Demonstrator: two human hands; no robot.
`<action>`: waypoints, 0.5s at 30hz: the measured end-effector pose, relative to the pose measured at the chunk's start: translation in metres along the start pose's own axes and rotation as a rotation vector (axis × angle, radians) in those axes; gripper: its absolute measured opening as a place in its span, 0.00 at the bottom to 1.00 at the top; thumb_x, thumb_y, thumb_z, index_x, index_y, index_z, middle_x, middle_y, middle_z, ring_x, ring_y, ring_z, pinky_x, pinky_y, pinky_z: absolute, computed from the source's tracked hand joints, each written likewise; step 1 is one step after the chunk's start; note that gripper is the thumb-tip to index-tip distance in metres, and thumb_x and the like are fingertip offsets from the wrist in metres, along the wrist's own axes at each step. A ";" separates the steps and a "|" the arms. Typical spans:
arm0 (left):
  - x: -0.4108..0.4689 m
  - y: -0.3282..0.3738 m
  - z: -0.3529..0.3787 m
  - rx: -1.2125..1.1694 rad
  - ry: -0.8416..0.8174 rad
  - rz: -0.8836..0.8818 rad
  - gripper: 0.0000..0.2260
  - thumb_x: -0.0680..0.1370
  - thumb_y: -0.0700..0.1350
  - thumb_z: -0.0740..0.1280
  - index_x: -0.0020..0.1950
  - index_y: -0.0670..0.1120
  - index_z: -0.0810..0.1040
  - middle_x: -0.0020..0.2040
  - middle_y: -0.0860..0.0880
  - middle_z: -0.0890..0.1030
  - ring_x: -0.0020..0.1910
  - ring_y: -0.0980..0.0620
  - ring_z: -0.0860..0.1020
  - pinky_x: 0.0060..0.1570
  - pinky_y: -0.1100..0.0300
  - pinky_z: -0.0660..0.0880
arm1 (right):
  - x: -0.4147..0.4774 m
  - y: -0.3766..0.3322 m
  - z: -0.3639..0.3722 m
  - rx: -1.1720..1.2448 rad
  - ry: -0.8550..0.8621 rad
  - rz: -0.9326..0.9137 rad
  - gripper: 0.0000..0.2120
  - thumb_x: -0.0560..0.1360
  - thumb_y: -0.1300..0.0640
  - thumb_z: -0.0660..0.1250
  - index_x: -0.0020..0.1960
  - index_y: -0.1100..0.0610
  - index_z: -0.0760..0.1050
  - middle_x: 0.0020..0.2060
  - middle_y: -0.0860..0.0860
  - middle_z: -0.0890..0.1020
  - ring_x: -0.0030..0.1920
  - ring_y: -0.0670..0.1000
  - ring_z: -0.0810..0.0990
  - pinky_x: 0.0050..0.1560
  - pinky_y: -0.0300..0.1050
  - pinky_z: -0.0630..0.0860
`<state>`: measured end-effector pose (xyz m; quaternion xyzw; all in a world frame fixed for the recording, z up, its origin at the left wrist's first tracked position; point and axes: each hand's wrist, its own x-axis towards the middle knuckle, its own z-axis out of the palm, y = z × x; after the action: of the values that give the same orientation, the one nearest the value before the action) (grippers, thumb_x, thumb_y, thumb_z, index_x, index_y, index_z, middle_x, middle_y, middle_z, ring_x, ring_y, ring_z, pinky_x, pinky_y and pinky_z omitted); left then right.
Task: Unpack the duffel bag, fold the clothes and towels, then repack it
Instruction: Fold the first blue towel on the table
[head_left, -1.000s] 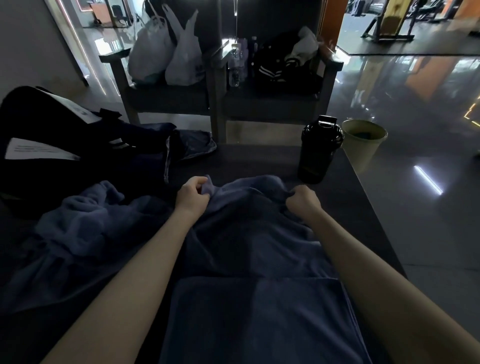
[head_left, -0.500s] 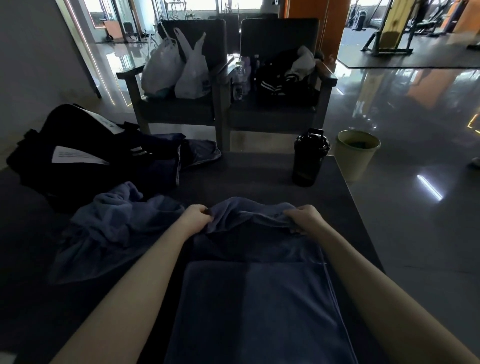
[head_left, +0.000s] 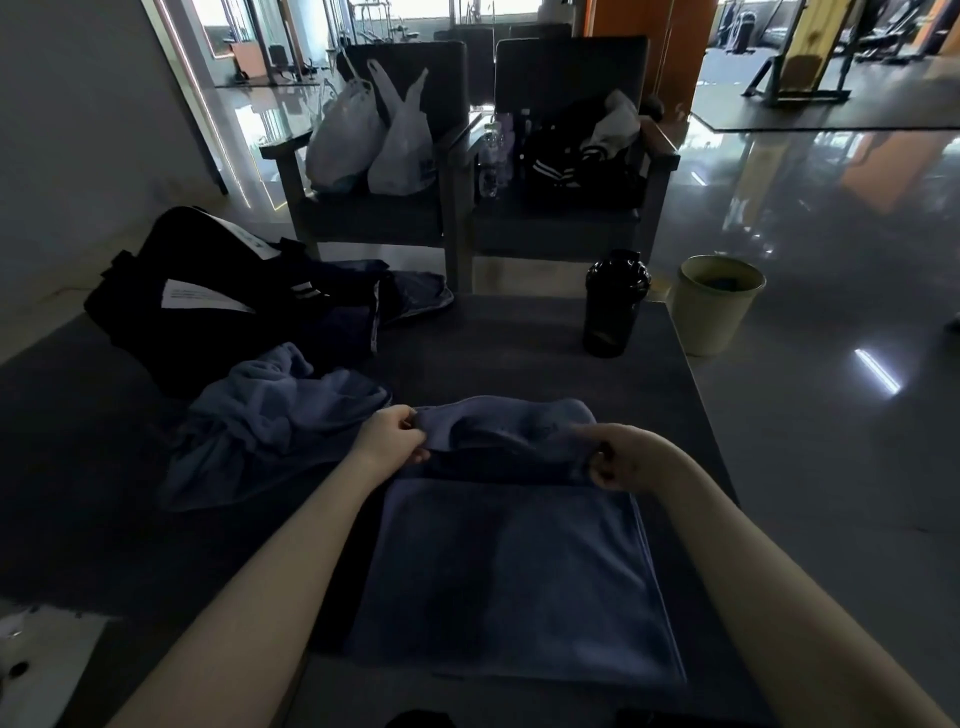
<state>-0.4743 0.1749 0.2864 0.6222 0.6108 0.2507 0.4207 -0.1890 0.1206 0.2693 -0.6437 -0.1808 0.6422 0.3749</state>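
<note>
**Towel edge drawn back over the fold**

Both hands have been brought in toward the body over the last second, and the far edge of the blue towel (head_left: 519, 566) has been carried back with them. That edge was earlier stretched out close to the black shaker bottle (head_left: 616, 306). It is now held up just above the flat near half, and a hump of loose cloth is seen between the two hands.

The left hand (head_left: 390, 437) is pinched on the left corner, thumb against curled fingers. The right hand (head_left: 626, 457) is clenched round the right corner, with the cloth gathered inside the fist.

The towel itself is laid on the dark table (head_left: 509, 358) straight in front of the person, its near half smooth and squared. A second towel (head_left: 270, 415), still crumpled, is left just beside the left hand. The black duffel bag (head_left: 182, 306) is parked at the far left of the table, with dark clothing (head_left: 415, 296) spilled from its mouth.

A fold in half is judged to be under way, with the raised edge yet to be laid down and matched to the near hem. Unpacking looks largely done. At least one towel and the dark clothes remain to be folded, and repacking has not been started
</note>
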 end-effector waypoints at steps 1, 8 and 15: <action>-0.005 0.001 0.000 -0.001 0.005 0.008 0.05 0.77 0.33 0.62 0.50 0.38 0.75 0.35 0.44 0.78 0.31 0.49 0.78 0.31 0.63 0.75 | -0.003 0.002 0.000 0.035 -0.003 -0.036 0.08 0.72 0.53 0.72 0.41 0.58 0.77 0.28 0.50 0.73 0.25 0.45 0.69 0.24 0.35 0.69; -0.037 0.002 -0.008 0.064 0.071 0.059 0.10 0.76 0.30 0.60 0.45 0.42 0.77 0.34 0.45 0.78 0.30 0.51 0.76 0.30 0.65 0.72 | -0.039 0.009 -0.006 -0.066 0.105 -0.427 0.04 0.75 0.68 0.66 0.47 0.61 0.74 0.30 0.54 0.73 0.19 0.45 0.68 0.19 0.34 0.62; -0.074 -0.010 -0.016 0.109 0.107 0.071 0.10 0.74 0.30 0.61 0.39 0.40 0.80 0.35 0.46 0.80 0.34 0.53 0.77 0.34 0.65 0.74 | -0.064 0.032 -0.021 -0.206 0.162 -0.560 0.10 0.73 0.67 0.63 0.33 0.61 0.74 0.29 0.52 0.74 0.30 0.45 0.76 0.32 0.33 0.75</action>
<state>-0.5020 0.1052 0.3013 0.6510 0.6228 0.2645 0.3439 -0.1835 0.0487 0.2885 -0.6525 -0.3850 0.4388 0.4832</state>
